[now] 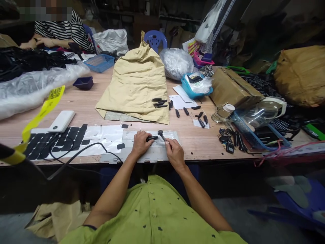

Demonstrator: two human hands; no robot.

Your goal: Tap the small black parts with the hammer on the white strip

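At the table's front edge, my left hand (141,144) is closed on a small black elongated piece (152,138), pressed down near a flat translucent plate (159,151). My right hand (175,151) grips the handle of a small hammer (161,134), its round dark head raised just right of the black piece. More slim black pieces lie on a beige cloth (138,81) ahead of my hands. Others are scattered to its right around white papers (182,96). Left of my left hand is a white sheet (109,135) with black rounded stickers (68,139).
A white power bank (61,121) with a black cable rests at left. On the right stand a blue basket (256,130) with a clear jug (265,112), and a cardboard box (232,88). Behind are a turquoise basin (195,88) and a person in striped sleeves (63,32).
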